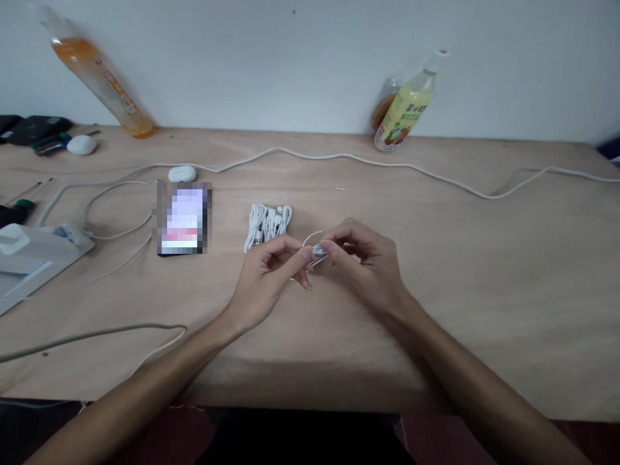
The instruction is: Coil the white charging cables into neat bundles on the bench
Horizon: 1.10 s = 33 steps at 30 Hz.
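White cord [316,248], thin and already gathered into a small bundle, sits between both hands just above the table [436,258], near its front middle. The left hand [268,278] pinches one side of the bundle with thumb and forefinger, the other fingers curled under; the right hand [361,261] pinches the other side, fingertips close against the left ones. A short loose loop of the cord arcs up from the bundle, so the winding looks close to finished but not tied off, as far as I can judge.

Just behind the hands lies a pile of bundled white cords [267,225], flat on the table and apart from the hands; these look done. No other loose short cords show near the hands.

Farther left lies a phone [181,219] with a small white case [182,174] behind it. A long white cable [387,161] runs across the back of the table. An orange bottle [104,81] and a yellow-green bottle [407,106] stand against the wall. At the far left edge are a white box [33,248] and some tools, too small to tell.
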### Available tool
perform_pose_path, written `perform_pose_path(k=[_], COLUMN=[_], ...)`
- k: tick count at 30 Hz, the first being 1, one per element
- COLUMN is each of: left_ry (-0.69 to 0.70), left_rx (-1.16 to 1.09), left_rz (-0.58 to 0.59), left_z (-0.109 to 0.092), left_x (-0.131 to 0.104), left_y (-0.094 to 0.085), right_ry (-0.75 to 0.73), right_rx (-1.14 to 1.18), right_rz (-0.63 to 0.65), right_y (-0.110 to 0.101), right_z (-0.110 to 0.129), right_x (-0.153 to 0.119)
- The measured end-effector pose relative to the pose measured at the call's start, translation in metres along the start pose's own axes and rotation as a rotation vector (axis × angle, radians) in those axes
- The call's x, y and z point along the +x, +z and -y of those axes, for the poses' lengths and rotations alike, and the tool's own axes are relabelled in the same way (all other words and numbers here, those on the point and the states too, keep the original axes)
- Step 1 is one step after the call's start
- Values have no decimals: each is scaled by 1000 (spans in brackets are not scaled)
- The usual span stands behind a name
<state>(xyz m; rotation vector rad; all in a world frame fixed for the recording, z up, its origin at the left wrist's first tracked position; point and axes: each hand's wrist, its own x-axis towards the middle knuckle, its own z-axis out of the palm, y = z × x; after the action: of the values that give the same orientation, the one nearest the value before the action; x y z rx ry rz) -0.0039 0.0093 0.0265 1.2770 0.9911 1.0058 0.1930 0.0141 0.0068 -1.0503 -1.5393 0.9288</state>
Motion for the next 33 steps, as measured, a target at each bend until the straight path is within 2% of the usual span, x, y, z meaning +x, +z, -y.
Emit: perform_pose_path(k=[15,26,30,33], left_ry=[-38,-220,-236,-184], left_rx=[-45,-275,-306,-234], left_rz=[19,66,74,54], left_z=[0,1,1,2], left_x=[0,0,1,1], left_y=[-1,1,1,0], right_ry=[-28,-169,-160,-87], right_rx=[-42,-162,-134,-106], right_rz=[58,163,159,128], right_y=[0,-2,-1,-1], right_z=[0,5,5,5], right_x=[-1,3,3,2])
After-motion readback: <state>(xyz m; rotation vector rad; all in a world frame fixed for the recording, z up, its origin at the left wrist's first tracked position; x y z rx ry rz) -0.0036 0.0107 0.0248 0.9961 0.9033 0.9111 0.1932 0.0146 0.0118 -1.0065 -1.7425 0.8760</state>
